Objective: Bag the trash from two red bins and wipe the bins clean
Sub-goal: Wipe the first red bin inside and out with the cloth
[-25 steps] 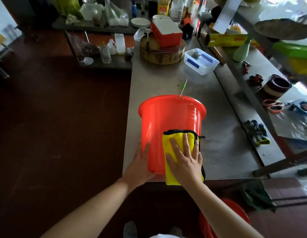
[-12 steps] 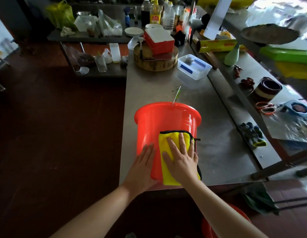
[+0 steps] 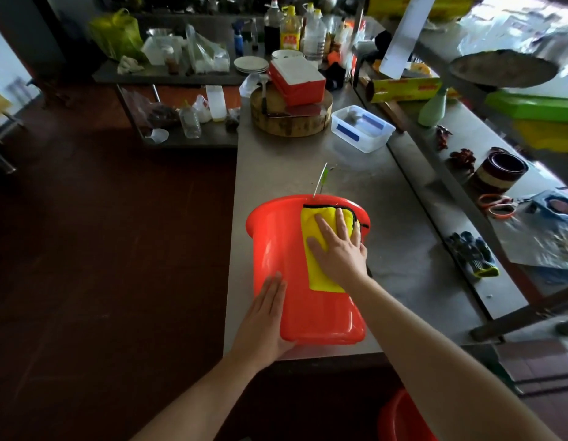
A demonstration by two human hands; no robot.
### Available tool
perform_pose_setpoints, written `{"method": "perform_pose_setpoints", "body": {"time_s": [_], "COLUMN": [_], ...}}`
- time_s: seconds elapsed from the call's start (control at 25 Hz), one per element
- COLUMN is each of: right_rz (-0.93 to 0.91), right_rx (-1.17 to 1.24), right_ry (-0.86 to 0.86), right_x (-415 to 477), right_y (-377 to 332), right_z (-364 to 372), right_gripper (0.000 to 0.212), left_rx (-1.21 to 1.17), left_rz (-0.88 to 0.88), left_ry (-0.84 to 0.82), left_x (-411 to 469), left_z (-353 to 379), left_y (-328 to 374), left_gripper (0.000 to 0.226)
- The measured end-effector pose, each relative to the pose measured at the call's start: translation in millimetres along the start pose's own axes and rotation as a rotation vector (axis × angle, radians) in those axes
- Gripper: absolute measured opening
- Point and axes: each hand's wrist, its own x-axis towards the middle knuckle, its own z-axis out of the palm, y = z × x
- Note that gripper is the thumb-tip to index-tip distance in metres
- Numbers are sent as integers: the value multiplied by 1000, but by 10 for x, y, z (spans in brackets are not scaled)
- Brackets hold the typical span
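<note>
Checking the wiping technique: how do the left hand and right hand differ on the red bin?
The right hand presses a yellow cloth against the red bin; the left hand touches bare plastic. The right hand lies near the bin's rim, the left hand near its base. Both lie flat on the bin's wall with straight fingers.

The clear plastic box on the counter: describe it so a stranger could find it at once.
Start at the long steel counter and look past the red bin to the far end. Right of the round wooden chopping block sits the clear plastic box, the only see-through tub on that counter, marked with blue strips.
</note>
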Motion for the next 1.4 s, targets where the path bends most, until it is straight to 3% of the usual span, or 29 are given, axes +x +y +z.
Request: {"method": "perform_pose_setpoints", "body": {"time_s": [0.32, 0.44, 0.6, 0.68, 0.72, 0.8, 0.96, 1.12, 1.32, 1.4], "right_rz": [-138, -173, -166, -154, -140, -103, -131, -167, -138, -132], "right_rx": [-38, -82, -88, -71, -55, -28, -122, -226, -244, -243], "right_ry": [71, 104, 109, 106, 100, 90, 98, 83, 39, 41], "right_x": [-1079, -1273, -1380, -1406, -1407, -1372, -1261, -1188, -1077, -1065], "right_y": [-17, -112, -113, -80, -64, -37, 16, 13, -110, -149], "right_z": [605, 733, 753, 744, 728, 675, 497, 405, 423, 460], "right_gripper": [62, 62, 63, 63, 64, 64, 65, 64, 67, 67], "left_rx": [-52, -44, 302, 273, 154, -186, -475, -547, -466, -320], "left_rz": [-131, -213, 20, 90, 25, -176, -168, -312, -228, -164], "left_ry": [75, -31, -169, -144, -105, -32, 151, 165, 94, 121], "left_x": [-250, -320, -139, -66, -66, -139, -360, -466, -437, -392], "left_z": [-22, -7, -43, -93, -80, -70, 149, 406, 362, 297], "left_y": [-481, -628, -453, -360, -390, -415, -173, 44, -104, -149], "left_gripper": [133, 139, 122, 105, 98, 114, 131, 129, 126, 127]}}
